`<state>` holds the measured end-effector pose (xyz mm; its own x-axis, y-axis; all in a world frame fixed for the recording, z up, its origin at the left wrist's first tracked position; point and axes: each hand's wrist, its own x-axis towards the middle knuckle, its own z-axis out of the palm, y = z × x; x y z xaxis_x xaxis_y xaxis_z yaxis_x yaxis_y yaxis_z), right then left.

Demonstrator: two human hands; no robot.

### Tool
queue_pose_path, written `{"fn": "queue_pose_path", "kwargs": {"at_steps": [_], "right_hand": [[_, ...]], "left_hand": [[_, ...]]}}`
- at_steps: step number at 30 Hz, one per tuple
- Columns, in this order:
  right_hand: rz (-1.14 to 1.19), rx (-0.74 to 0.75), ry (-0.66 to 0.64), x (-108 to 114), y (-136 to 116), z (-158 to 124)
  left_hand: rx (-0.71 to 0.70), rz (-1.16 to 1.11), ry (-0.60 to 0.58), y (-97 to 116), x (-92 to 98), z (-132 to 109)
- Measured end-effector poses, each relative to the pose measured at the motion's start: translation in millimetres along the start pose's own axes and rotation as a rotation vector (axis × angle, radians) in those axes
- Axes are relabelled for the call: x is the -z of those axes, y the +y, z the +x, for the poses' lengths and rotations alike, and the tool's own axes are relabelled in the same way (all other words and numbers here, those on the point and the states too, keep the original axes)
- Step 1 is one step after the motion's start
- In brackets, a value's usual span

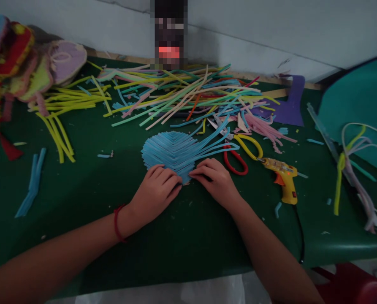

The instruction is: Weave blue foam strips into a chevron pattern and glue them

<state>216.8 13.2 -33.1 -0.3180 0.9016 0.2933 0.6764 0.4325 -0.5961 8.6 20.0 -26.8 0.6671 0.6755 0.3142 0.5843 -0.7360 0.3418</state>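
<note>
A round blue piece (171, 147), covered in pipe cleaners laid in a leaf-like V pattern, lies flat on the green table. Several loose blue pipe cleaner ends (212, 145) stick out from its right side. My left hand (158, 190) is closed at the piece's lower left edge, its fingertips pinching near the bottom tip. From the right, my right hand (218, 181) pinches the lower right edge with thumb and fingers together. Both sets of fingertips hide part of the bottom edge. Just beyond my right hand lie scissors (243, 147) with one red and one yellow handle.
A yellow glue gun (285, 177) lies at right, its cord running off the front edge. Many coloured pipe cleaners (175, 95) are heaped at the back. Finished fuzzy pieces (61, 63) stand at back left. Blue strips (33, 183) lie left, a purple sheet (294, 101) back right.
</note>
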Motion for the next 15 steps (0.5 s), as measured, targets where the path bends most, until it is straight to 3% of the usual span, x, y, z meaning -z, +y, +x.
{"fn": "queue_pose_path", "kwargs": {"at_steps": [3, 10, 15], "right_hand": [[-0.027, 0.009, -0.015, 0.3, 0.3, -0.9], [0.050, -0.069, 0.189, -0.5, -2.5, 1.6], [-0.021, -0.081, 0.227, -8.4, -2.5, 1.6]], "left_hand": [[-0.027, 0.011, 0.030, 1.5, 0.4, -0.6], [-0.146, 0.105, 0.005, 2.9, -1.7, -2.3], [-0.139, 0.105, -0.020, 3.2, -4.3, -2.8]]}}
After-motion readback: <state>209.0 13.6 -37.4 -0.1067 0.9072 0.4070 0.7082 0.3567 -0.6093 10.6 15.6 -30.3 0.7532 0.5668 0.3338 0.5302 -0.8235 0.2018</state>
